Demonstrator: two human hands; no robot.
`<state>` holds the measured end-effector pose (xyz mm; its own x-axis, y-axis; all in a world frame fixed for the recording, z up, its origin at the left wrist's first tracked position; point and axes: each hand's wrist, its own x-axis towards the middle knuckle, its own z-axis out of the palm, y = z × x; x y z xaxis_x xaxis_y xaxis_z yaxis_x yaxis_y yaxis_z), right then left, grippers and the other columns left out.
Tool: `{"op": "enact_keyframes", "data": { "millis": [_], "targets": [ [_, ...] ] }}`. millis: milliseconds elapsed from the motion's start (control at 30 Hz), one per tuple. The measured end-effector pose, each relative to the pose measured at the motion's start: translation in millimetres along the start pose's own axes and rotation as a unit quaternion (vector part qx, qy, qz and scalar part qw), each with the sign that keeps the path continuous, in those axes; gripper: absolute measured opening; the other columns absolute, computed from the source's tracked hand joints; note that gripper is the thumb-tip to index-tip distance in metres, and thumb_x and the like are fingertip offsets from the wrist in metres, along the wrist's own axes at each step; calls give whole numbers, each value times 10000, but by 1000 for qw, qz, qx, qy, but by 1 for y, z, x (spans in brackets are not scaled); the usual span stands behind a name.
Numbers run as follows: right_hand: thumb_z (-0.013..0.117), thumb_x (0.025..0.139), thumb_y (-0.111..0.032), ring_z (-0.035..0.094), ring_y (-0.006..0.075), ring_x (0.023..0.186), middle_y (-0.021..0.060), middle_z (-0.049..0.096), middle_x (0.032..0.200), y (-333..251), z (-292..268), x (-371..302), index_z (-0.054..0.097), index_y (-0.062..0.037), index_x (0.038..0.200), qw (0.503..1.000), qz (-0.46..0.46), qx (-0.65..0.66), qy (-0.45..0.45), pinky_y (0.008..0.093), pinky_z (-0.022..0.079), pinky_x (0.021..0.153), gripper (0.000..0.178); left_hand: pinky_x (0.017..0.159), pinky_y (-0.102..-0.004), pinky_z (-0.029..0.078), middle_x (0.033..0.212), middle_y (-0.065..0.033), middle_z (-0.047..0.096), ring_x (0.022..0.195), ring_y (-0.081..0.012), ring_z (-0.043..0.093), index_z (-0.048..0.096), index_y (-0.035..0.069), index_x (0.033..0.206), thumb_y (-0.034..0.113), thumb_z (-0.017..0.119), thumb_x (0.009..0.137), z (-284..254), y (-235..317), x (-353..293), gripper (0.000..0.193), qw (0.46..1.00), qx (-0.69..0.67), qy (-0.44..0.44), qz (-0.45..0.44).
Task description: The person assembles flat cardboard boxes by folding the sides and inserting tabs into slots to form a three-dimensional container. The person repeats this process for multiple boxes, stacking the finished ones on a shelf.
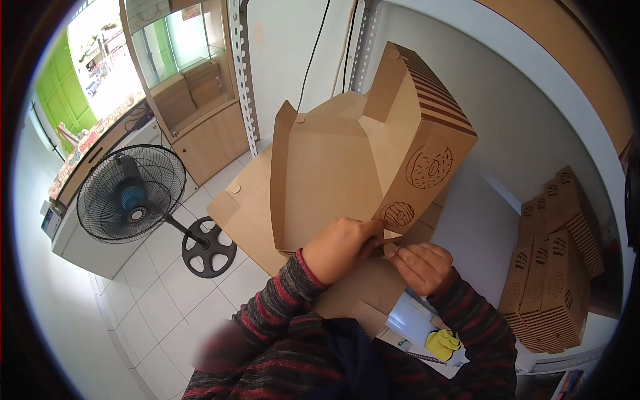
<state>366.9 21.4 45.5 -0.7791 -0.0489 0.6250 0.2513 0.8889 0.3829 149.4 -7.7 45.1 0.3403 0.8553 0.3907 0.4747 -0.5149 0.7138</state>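
Observation:
A brown cardboard donut box (331, 177) stands tilted in front of me, its inside showing and its walls partly folded up. Donut drawings and dark stripes mark its right side. At the near right corner, my left hand (342, 251) is closed on the box edge, its fingertips partly hidden. Just to the right, my right hand (421, 265) pinches a small rounded cardboard tab (390, 250) between thumb and finger. Beneath the box lies more flat brown cardboard (243, 203).
Folded donut boxes (548, 280) stand stacked at the right on a white shelf. A black standing fan (133, 193) is on the tiled floor at left, near a glass-front cabinet (190, 87). Something yellow (442, 344) lies beside my right forearm.

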Motion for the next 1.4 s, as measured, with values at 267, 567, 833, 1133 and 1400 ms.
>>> {"op": "enact_keyframes", "data": {
  "millis": [267,567,833,1133,1400],
  "targets": [
    [691,728,-37,654,194,719,101,651,846,-1,1,-2,658,3,801,1000,-4,8,5,275,539,606,90,669,-386,520,766,-142,670,730,-331,659,642,36,977,22,592,843,4,1,-3,144,999,35,1,18],
    [688,728,-37,656,209,720,112,656,856,-3,-3,-1,664,15,794,1000,-1,24,8,286,538,587,88,665,-403,512,766,-146,668,731,-347,653,625,40,991,13,593,815,2,2,-4,181,999,33,-22,30],
    [681,741,-31,655,209,743,112,654,847,-3,-3,-2,685,36,840,998,21,53,20,296,545,591,120,705,-405,515,812,-167,665,766,-365,648,630,27,1008,0,584,819,3,-1,-6,196,997,3,-47,59],
    [709,737,-68,608,181,691,51,620,843,-2,1,-1,705,-46,883,998,47,1,34,281,504,553,148,759,-391,516,888,-167,676,847,-347,651,647,13,1008,-26,568,794,-3,1,-8,231,997,2,-70,31],
    [835,664,-119,598,250,706,69,597,799,-1,11,-12,564,-72,776,969,213,99,76,348,471,561,297,723,-398,516,871,-141,666,805,-332,648,672,29,924,106,613,840,-2,15,-9,128,995,79,-49,33]
  ]
}}
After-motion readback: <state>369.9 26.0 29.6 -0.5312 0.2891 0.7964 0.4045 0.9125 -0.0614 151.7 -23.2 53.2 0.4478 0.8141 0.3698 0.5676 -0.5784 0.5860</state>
